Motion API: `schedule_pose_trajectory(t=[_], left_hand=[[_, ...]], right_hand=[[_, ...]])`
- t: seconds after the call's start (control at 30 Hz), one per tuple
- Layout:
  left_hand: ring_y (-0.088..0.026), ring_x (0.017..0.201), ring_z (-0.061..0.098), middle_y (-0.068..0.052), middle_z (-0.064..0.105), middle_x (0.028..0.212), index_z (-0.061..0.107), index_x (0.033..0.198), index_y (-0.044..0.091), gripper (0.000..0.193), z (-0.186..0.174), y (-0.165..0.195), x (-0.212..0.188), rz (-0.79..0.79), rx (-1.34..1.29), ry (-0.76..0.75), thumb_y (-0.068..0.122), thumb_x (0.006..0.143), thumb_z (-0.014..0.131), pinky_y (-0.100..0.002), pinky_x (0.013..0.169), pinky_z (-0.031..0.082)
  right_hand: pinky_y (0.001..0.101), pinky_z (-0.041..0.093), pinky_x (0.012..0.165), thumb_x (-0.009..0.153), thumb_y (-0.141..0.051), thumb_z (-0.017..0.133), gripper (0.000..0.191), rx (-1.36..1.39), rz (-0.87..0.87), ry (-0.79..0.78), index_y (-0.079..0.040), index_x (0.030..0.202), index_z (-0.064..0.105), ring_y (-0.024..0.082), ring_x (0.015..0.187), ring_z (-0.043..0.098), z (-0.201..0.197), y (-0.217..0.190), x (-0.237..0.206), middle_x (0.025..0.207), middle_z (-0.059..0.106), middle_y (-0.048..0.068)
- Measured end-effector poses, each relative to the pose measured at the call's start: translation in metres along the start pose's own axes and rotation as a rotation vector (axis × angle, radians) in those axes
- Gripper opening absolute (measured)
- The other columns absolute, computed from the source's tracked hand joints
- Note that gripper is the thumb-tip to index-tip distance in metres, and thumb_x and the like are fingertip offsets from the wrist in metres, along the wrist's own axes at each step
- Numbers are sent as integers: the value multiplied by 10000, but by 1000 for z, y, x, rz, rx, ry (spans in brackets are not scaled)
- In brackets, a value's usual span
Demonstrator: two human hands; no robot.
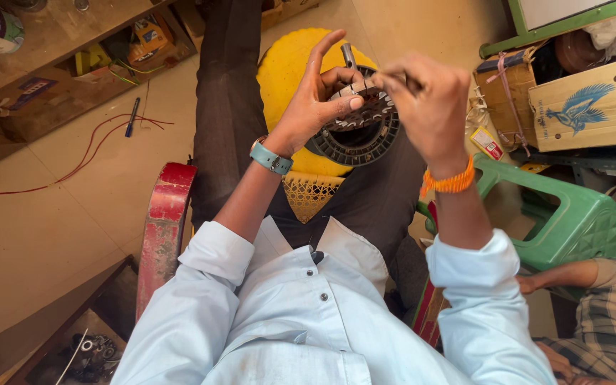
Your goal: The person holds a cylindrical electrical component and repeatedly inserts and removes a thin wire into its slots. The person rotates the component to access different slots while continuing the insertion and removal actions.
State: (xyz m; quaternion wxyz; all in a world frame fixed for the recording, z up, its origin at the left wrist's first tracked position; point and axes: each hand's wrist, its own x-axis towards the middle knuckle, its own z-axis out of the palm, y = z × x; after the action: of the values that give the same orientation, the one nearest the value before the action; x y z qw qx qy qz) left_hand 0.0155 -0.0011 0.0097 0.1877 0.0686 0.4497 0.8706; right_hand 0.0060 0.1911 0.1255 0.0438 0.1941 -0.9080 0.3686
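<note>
Your left hand (319, 96) holds the stator (361, 125), a dark toothed ring with a shaft at its centre, thumb and curled fingers pressed against its upper rim while the index finger stands free and straight. Your right hand (429, 100) is closed in a pinch at the ring's 1 o'clock edge; it appears to grip a thin wire or strip, though what lies between the fingertips cannot be told for certain. The stator sits in the air above your lap, over a yellow stool (283, 71), resting on no surface. At 3 o'clock from the hands stands a green stool (579, 221), with cardboard boxes (586, 107) above it at 2 o'clock; another person's arm (565, 274) lies at 4 o'clock. A red wire (87, 160) trails over the floor at 9 o'clock. Risks noted: the ring hangs on a few fingertips of one hand, so a hard pull by the right hand could twist it loose and drop it onto your legs or the floor. The toothed edges lie against bare skin and may cut if the hold slips. A thin strand pulled at an angle could snap or kink.
</note>
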Motion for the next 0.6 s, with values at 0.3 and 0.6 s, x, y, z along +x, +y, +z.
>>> schedule_pose_trajectory(t=[0.3, 0.6], left_hand=[[-136, 1133, 576, -28, 612, 1269, 589, 1340, 84, 455, -3, -1, 2, 49, 185, -45, 279, 973, 774, -315, 1050, 490], [-206, 975, 688, -45, 667, 1069, 573, 1260, 94, 506, 38, -16, -2, 461, 684, 302, 77, 846, 864, -331, 864, 560]], right_hand=[[246, 330, 547, 958, -42, 769, 55, 238, 303, 171, -3, 947, 733, 29, 623, 412, 47, -13, -66, 696, 576, -28], [186, 288, 542, 950, -15, 723, 92, 704, 619, 442, -48, 871, 689, -7, 599, 410, 51, 41, -115, 723, 575, -69]])
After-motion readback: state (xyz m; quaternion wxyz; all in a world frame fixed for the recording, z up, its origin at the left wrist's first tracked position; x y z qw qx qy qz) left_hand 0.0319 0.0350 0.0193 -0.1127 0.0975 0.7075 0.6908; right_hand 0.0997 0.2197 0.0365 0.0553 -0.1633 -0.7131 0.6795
